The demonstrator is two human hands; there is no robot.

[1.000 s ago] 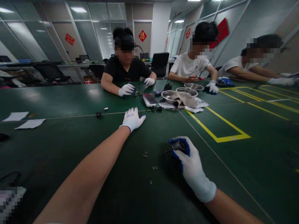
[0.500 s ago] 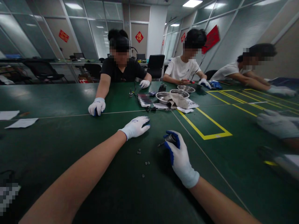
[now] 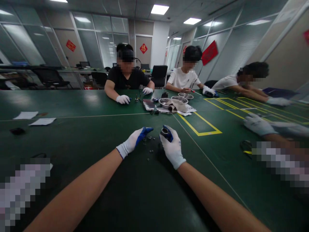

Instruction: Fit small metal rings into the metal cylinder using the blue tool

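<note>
Holding dark cylinder [image 3: 165,132], nearly upright, facing up

Metal bowls [image 3: 164,102] near yellow tape [image 3: 210,132]

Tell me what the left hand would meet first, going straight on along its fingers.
Likely the dark, shiny-rimmed cylindrical part in the white-and-blue gloved right hand, or that hand itself; depth is unclear.

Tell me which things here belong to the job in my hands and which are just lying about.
Seemingly part of the job:
dark cylindrical part, in the right hand's grip
small rings, near the open left hand

Seemingly just lying about:
paper sheets, at left
dark object, too unclear to name
metal bowls
beige cloth, by the bowls
</note>
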